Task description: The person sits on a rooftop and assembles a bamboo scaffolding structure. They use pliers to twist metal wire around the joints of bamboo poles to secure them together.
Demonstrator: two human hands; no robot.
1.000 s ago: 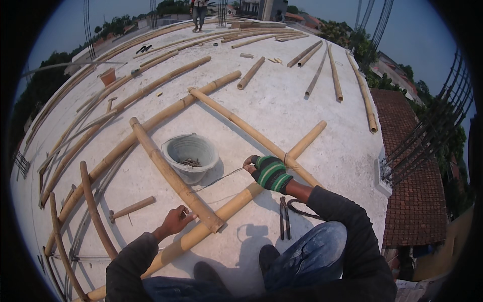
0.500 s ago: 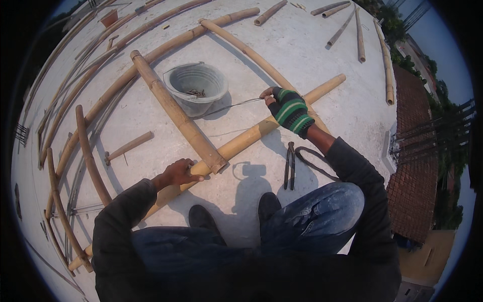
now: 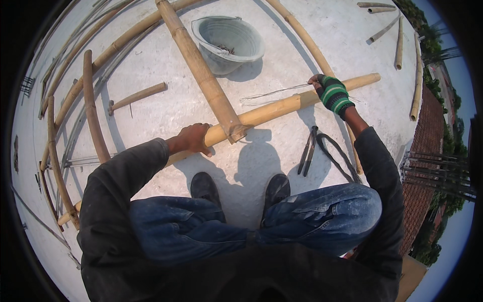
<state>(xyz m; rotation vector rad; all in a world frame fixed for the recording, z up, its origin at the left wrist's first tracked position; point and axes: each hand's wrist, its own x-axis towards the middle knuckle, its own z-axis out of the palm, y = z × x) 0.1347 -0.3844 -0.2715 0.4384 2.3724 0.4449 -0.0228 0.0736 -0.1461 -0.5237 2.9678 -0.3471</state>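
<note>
My bare left hand point(image 3: 193, 138) is wrapped over a thick bamboo pole point(image 3: 271, 111), thumb on its near side. Just right of that hand, the end of a second bamboo pole point(image 3: 201, 65) rests across the first. In a black-and-green striped fingerless glove, my right hand point(image 3: 329, 93) pinches a bundle of thin wire point(image 3: 276, 93) above the right part of the pole. The wire's loose end points left, toward the crossing. Pincers point(image 3: 308, 151) lie on the pale floor below the right hand, beside a dark strap loop point(image 3: 338, 156).
A grey bucket point(image 3: 214, 63) with small bits inside stands beyond the poles. A hammer point(image 3: 138, 97) lies to the left. More bamboo poles point(image 3: 95, 108) form a frame on the left; loose pieces point(image 3: 399, 45) lie far right. A tiled roof point(image 3: 427, 151) shows past the floor's right edge.
My view has shifted, so the bucket and poles appear farther right. The wire's loose end has come away from beside the bucket. Both hands keep their holds.
</note>
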